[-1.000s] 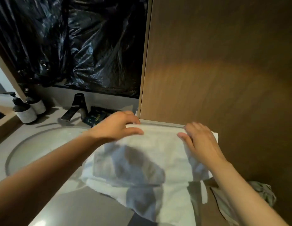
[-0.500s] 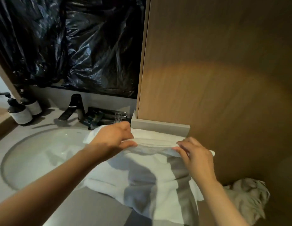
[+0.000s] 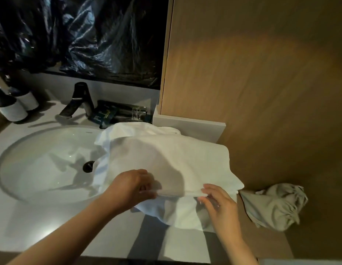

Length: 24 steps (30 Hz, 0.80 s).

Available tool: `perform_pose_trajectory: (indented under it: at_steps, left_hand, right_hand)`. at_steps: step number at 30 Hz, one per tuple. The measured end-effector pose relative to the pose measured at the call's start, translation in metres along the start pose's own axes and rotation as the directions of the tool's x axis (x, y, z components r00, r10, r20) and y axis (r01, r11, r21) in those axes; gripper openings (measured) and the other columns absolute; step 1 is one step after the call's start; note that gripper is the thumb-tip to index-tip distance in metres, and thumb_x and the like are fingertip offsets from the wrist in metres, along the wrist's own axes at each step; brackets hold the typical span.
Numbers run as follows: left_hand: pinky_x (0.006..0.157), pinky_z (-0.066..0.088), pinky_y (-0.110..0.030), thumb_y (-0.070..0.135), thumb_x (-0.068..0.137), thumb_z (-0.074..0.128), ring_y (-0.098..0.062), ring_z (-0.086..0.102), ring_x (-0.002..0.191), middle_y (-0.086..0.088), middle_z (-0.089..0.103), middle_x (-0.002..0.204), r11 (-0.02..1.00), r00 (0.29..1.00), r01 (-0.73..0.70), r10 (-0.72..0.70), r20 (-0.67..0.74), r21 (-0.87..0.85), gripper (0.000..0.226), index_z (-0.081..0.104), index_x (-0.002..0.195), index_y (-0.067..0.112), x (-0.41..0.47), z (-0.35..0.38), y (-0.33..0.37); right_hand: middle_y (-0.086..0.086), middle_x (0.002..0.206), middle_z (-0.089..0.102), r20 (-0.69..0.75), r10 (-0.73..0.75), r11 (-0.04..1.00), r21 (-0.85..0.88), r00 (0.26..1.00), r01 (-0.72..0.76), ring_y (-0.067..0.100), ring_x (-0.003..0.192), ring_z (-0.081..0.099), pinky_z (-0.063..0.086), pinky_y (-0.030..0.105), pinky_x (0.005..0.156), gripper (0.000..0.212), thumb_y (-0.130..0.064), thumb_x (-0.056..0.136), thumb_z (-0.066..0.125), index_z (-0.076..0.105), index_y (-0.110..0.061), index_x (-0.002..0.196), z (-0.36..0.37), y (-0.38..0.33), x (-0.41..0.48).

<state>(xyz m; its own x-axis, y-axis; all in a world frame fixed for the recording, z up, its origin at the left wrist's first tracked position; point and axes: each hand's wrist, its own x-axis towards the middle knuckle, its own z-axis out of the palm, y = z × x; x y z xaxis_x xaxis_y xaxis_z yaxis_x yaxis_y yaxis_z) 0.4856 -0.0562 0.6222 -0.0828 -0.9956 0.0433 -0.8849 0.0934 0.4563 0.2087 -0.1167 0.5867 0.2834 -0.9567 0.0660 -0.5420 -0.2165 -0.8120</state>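
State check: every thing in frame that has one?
white towel: folded over, partly over the sink
left hand: pinches towel's near edge
right hand: pinches towel's near edge
faucet: no water running
grey cloth: crumpled, right of towel
pump bottles: upright

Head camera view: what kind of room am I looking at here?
Probably a hotel bathroom: a sink set in a counter with a dark faucet, pump bottles beside it, wrapped toiletry packets behind, and a white towel.
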Motion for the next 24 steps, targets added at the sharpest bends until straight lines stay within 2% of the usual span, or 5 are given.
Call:
perform_pose_trajectory:
  at_steps: [7,10,12,21,24]
  left_hand:
    - [0.058,0.033,-0.009,0.075,0.074,0.053,-0.004,0.051,0.064,0.017,0.056,0.074,0.996,0.997,-0.012,0.005,0.077,0.083,0.048,0.063,0.073,0.029,0.004,0.004,0.004]
    - [0.073,0.047,-0.017,0.06,0.094,0.031,0.004,0.054,0.066,0.028,0.058,0.068,0.999,0.976,-0.051,0.049,-0.212,-0.004,0.051,0.071,0.074,0.036,0.022,0.0,0.03]
    - [0.081,0.053,-0.025,0.041,0.098,0.046,0.0,0.056,0.071,0.022,0.061,0.076,0.997,0.949,-0.047,0.025,-0.314,-0.062,0.034,0.071,0.077,0.035,0.04,-0.008,0.038]
    - [0.107,0.031,-0.033,0.043,0.092,0.057,-0.024,0.042,0.121,-0.004,0.053,0.127,0.976,0.993,-0.118,0.117,0.014,0.185,0.038,0.058,0.12,0.017,0.138,-0.012,0.049]
    - [0.107,0.032,-0.035,0.046,0.093,0.052,-0.025,0.042,0.122,-0.006,0.048,0.131,0.956,0.985,-0.119,0.08,0.153,0.267,0.042,0.053,0.125,0.018,0.156,-0.005,0.047]
  right_hand:
    - [-0.022,0.1,0.066,-0.003,0.083,0.995,0.048,0.997,-0.083,-0.002,0.095,0.063,0.051,0.012,0.082,0.009,-0.029,0.085,0.069,0.078,-0.03,0.083,0.001,0.003,-0.012]
    - [-0.008,0.07,0.067,-0.12,0.133,0.985,0.128,0.984,-0.118,0.008,0.071,0.063,0.048,0.016,0.067,0.028,-0.027,0.088,0.067,0.069,-0.024,0.06,-0.001,0.001,-0.006]
    - [-0.001,0.059,0.066,-0.139,0.277,0.949,0.197,0.951,-0.248,0.009,0.058,0.06,0.046,0.021,0.062,0.037,-0.031,0.091,0.066,0.066,-0.017,0.056,-0.001,0.0,0.001]
    - [-0.006,0.045,0.062,-0.042,0.624,0.777,0.136,0.78,-0.614,-0.002,0.045,0.059,0.038,0.012,0.052,0.048,-0.037,0.094,0.06,0.064,-0.013,0.052,0.012,0.002,0.008]
    - [0.0,0.058,0.071,-0.025,0.672,0.733,0.165,0.74,-0.66,0.009,0.058,0.069,0.053,0.025,0.071,0.046,-0.042,0.094,0.059,0.071,-0.009,0.064,0.019,0.002,0.007]
